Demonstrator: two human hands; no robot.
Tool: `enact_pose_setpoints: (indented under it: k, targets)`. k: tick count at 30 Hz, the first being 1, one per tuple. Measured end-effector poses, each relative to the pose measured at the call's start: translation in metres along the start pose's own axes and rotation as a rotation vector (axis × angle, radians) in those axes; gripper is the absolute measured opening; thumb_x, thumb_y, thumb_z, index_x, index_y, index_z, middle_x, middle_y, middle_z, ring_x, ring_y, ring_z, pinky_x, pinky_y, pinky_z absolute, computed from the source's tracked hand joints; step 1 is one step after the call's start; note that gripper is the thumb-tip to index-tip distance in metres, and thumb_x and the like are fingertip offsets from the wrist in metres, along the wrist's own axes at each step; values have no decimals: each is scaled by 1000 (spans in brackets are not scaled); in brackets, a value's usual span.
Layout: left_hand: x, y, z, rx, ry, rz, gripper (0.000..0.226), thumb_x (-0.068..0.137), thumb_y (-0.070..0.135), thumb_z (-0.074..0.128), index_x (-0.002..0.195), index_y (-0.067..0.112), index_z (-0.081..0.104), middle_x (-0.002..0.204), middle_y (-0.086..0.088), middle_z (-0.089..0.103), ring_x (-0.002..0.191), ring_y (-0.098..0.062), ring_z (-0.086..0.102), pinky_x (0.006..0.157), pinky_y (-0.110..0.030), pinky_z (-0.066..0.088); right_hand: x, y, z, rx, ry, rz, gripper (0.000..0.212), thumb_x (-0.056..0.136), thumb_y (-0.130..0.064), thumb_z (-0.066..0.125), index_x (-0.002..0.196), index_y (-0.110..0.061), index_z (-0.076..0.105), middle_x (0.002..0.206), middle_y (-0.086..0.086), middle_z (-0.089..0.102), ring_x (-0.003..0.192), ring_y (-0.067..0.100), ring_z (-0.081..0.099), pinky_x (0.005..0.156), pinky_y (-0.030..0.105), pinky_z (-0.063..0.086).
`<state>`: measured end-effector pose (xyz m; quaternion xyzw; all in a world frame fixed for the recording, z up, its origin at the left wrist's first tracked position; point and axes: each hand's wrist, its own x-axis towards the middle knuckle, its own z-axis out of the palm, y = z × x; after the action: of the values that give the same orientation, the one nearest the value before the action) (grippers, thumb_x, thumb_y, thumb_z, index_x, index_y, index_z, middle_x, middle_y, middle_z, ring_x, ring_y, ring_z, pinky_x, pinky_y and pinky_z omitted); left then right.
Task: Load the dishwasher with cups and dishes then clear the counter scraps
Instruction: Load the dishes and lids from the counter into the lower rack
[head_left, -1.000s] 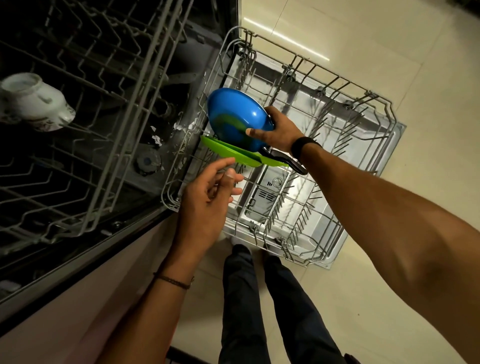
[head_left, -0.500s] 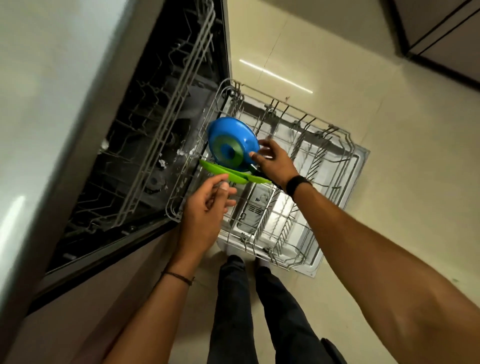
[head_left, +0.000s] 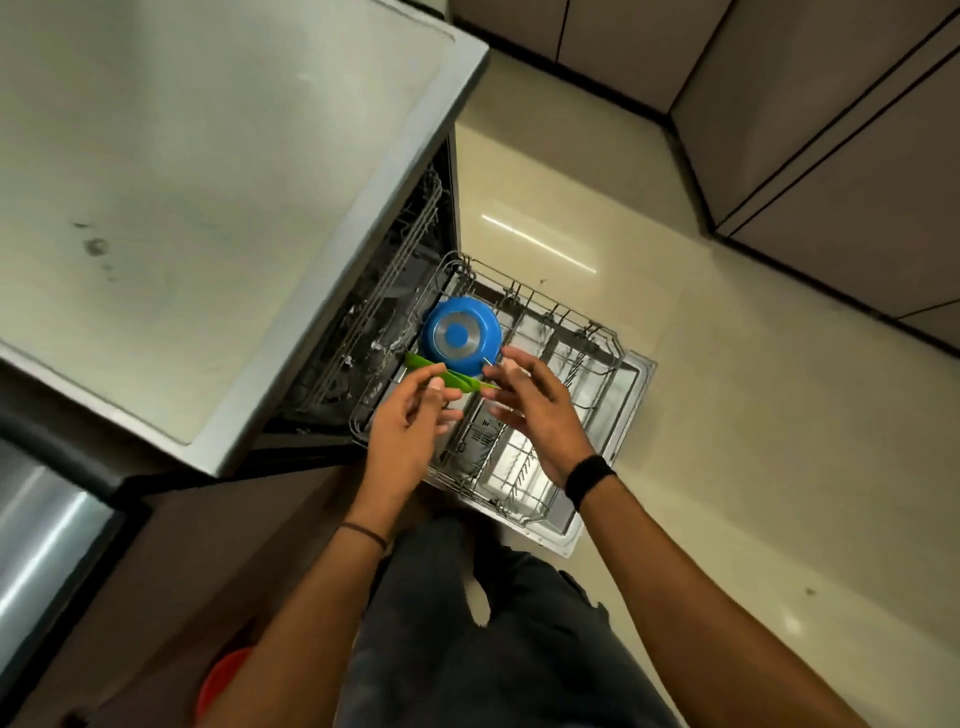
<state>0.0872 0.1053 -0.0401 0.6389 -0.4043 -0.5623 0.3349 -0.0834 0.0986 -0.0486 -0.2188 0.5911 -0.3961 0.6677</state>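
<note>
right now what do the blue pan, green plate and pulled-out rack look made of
Blue pan: probably metal under a glossy blue coating; a bare silvery ring shows on its base.
Green plate: likely plastic, given the uniform bright green and thin edge.
Rack: thin bent wire rods, seemingly steel with a grey coating.

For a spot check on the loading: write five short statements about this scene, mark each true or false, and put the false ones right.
1. The rack is pulled out of the dishwasher. True.
2. The blue pan lies on the countertop. False: it stands in the rack, its base towards the camera.
3. A green plate stands right beside the blue pan. True.
4. The right hand is wrapped around the blue pan. False: its fingers are straight and spread, next to the pan's edge.
5. A black band is on the right wrist. True.
</note>
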Motion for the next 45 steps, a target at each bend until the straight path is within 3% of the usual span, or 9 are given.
enact_pose_setpoints:
  k: [3, 10, 18, 24, 27, 31, 40, 45]
  targets:
    - [-29, 18, -1, -34, 20, 28, 26, 105, 25, 50, 127, 23, 63, 102, -4, 76, 89, -22, 75, 82, -34, 60, -44, -13, -6, 30, -34, -18, 32, 103, -28, 50, 134, -21, 57, 122, 6, 70, 114, 29, 66, 98, 44, 54]
    - [-90, 26, -14, -85, 81, 104, 28, 103, 29, 51, 128, 21, 62, 103, -4, 76, 89, -23, 74, 80, -31, 60, -108, -20, -7, 21, -154, -89, 36, 102, -29, 47, 136, -23, 55, 125, 8, 69, 117, 30, 64, 101, 46, 51]
    - [-128, 27, -61, -181, 237, 162, 28, 104, 24, 48, 127, 15, 62, 101, -7, 76, 86, -27, 75, 76, -30, 61, -129, -31, 49, -108, -322, -138, 36, 101, -29, 47, 136, -24, 56, 123, 5, 70, 112, 24, 67, 95, 41, 53]
    - [-192, -1, -134, -296, 463, 209, 27, 102, 25, 48, 125, 20, 62, 100, -8, 76, 83, -24, 75, 72, -28, 59, -155, -8, 135, -257, -532, -171, 33, 103, -27, 46, 135, -26, 56, 121, 4, 71, 108, 24, 68, 92, 39, 54]
    - [-240, -24, -178, -364, 592, 208, 27, 98, 31, 51, 122, 25, 62, 98, -7, 77, 82, -24, 75, 73, -31, 58, -181, 20, 190, -293, -640, -174, 33, 104, -21, 46, 135, -21, 56, 118, 11, 72, 96, 20, 69, 85, 34, 55]
    - [-304, -56, -236, -451, 788, 226, 32, 100, 25, 51, 130, 17, 58, 102, -12, 76, 84, -27, 75, 73, -31, 58, -221, 66, 258, -383, -793, -167, 31, 103, -18, 48, 133, -23, 57, 114, 11, 73, 93, 19, 70, 77, 29, 55]
    - [-431, -121, -317, -569, 1217, 200, 29, 103, 20, 52, 130, 17, 59, 103, -12, 76, 84, -23, 74, 74, -31, 57, -306, 148, 382, -689, -1210, -116, 31, 103, -21, 51, 133, -27, 57, 112, 6, 74, 99, 21, 71, 81, 29, 54]
    - [-479, -151, -344, -560, 1449, 138, 33, 100, 32, 53, 131, 22, 58, 103, -5, 76, 89, -25, 75, 76, -33, 58, -344, 192, 452, -775, -1420, -54, 33, 101, -21, 53, 134, -25, 55, 111, 6, 74, 101, 25, 69, 87, 35, 55]
